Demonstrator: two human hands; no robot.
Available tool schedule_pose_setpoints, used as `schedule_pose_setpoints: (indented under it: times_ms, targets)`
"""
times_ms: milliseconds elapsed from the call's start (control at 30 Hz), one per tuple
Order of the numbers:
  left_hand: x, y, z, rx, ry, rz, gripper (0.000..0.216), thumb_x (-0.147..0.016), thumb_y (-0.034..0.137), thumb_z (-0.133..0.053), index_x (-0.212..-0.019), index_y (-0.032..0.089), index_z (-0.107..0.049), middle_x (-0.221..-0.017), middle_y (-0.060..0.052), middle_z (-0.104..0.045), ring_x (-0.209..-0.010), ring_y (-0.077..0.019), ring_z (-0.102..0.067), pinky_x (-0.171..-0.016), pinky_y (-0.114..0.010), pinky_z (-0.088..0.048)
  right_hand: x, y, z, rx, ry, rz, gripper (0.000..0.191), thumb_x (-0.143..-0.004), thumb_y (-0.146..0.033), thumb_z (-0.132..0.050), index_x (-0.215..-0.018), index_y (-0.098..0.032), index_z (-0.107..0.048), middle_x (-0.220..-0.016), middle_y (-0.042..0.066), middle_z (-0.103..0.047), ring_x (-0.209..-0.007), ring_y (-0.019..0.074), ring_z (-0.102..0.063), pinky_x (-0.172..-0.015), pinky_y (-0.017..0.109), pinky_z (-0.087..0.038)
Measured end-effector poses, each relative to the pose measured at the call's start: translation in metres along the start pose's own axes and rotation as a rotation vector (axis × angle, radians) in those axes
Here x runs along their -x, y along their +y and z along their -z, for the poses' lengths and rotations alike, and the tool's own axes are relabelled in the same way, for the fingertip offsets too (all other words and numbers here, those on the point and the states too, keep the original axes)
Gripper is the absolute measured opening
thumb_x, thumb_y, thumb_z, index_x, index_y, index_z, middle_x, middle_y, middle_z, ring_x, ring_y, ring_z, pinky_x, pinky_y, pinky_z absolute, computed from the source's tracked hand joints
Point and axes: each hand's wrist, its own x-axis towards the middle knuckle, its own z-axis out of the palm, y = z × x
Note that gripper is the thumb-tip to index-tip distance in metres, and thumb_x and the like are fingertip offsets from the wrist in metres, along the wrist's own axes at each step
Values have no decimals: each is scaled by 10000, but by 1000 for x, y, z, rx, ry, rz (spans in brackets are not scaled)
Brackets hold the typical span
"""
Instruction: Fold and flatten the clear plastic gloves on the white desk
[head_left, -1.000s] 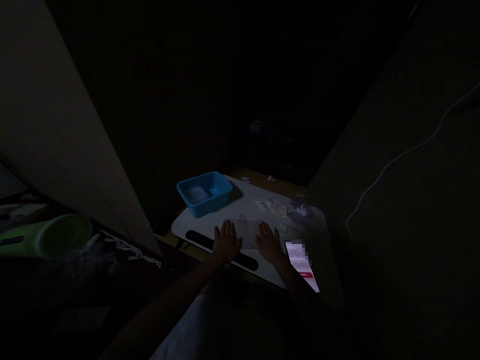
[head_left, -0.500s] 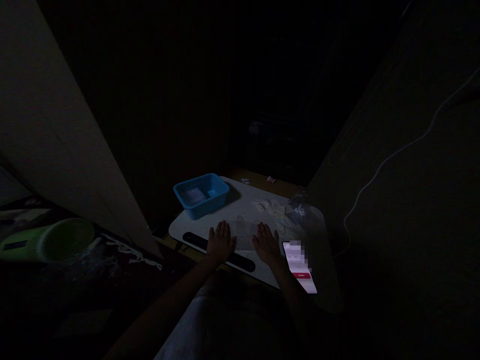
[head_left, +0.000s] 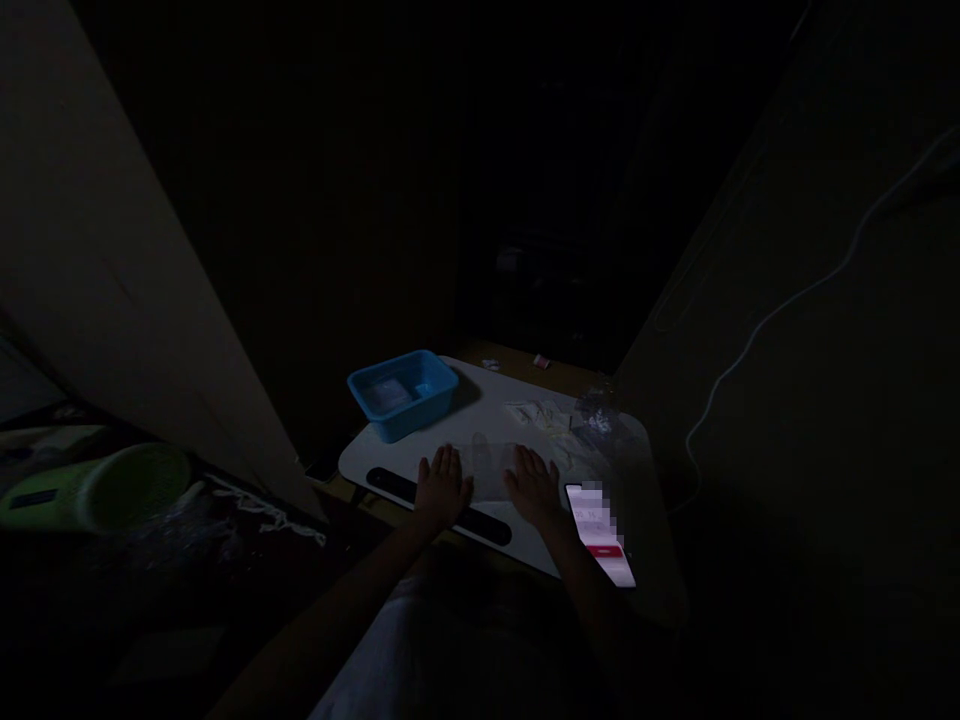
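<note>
The scene is very dark. My left hand (head_left: 441, 486) and my right hand (head_left: 534, 486) lie flat, palms down and fingers stretched out, on a small white lap table (head_left: 397, 452). Between and just beyond them is a faint clear plastic sheet or bag (head_left: 489, 462). A black slot (head_left: 390, 482) runs along the table's near edge under my wrists. Neither hand holds anything.
A blue plastic tub (head_left: 403, 391) stands at the table's back left. Small pale pieces (head_left: 546, 414) and crumpled clear plastic (head_left: 596, 412) lie at the back right. A lit phone (head_left: 600, 534) lies beside my right wrist. A green container (head_left: 120, 484) sits far left.
Both hands slid slightly toward me on the table a second ago and have stayed flat since. The view shifted a little.
</note>
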Motion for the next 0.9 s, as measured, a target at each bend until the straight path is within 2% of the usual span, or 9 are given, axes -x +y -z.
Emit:
schedule_pose_setpoints:
  times_ms: [167, 333, 533, 767, 900]
  targets:
    - [-1, 0, 0, 8, -20, 7, 576, -847, 414, -187, -1295, 64, -279, -1368, -140, -230, -1257, -254, -182, -977, -466, -168, -3, -3, 0, 24, 10, -8, 501, -852, -414, -235, -1271, -158, -335, -1334, 105, -324, -1208, 238, -251, -947, 433, -172]
    - [0, -1, -1, 4, -14, 12, 582, -849, 422, -175, -1300, 65, -267, -1371, -139, -223, -1261, -250, -172, -985, -455, -164, -3, -2, -4, 41, -11, -44, 532, -849, -446, -210, -1285, -159, -313, -1366, 96, -259, -1252, 256, -155, -951, 460, -142]
    - [0, -1, -2, -1, 7, 17, 566, -851, 417, -185, -1301, 86, -274, -1366, -132, -243, -1261, -250, -172, -986, -451, -162, -3, -3, -5, 41, -17, -45, 531, -853, -447, -191, -1291, -168, -299, -1367, 95, -256, -1250, 245, -175, -957, 456, -134]
    - [1, -2, -1, -7, 43, 16, 540, -865, 374, -198, -1292, 55, -286, -1367, -157, -222, -1261, -264, -167, -986, -435, -183, -3, -2, -4, 35, -27, -52, 527, -852, -436, -200, -1288, -160, -307, -1364, 90, -266, -1247, 243, -184, -961, 454, -135]
    - [0, -9, 4, -7, 67, 16, 490, -850, 316, -298, -1289, 98, -304, -1367, -161, -224, -1258, -285, -170, -971, -441, -221, -4, -1, -6, 33, -11, -46, 530, -857, -428, -187, -1292, -147, -299, -1361, 93, -270, -1249, 244, -181, -960, 457, -135]
